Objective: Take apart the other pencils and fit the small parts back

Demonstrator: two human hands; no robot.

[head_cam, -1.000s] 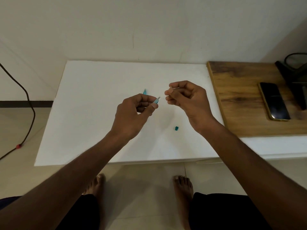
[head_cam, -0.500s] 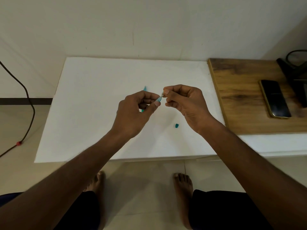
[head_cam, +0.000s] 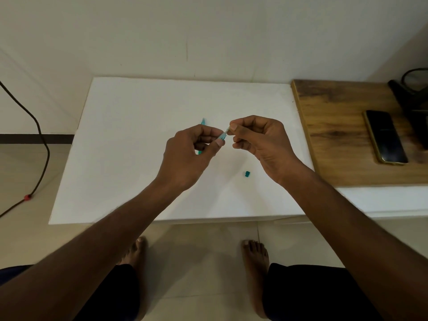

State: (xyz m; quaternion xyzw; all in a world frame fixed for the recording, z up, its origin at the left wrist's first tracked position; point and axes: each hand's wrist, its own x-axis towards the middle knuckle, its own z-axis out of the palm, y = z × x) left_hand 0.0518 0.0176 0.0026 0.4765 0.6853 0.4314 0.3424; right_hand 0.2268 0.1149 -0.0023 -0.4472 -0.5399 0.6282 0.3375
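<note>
Our left hand (head_cam: pixel 185 156) grips a teal pen (head_cam: pixel 222 136), our right hand (head_cam: pixel 259 140) pinching its tip, above the white table (head_cam: pixel 129 140) against a cream wall (head_cam: pixel 208 33).

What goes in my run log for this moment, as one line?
left hand: grips teal pen | right hand: pinches pen tip | teal cap: on white table

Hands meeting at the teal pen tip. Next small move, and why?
Probably a short push along the barrel's axis. The left hand grips the teal pen barrel, its open end pointing at the right hand, whose thumb and forefinger pinch a small piece right at that end. Whether it is already seated cannot be told. A small teal cap lies apart on the white board.
</note>
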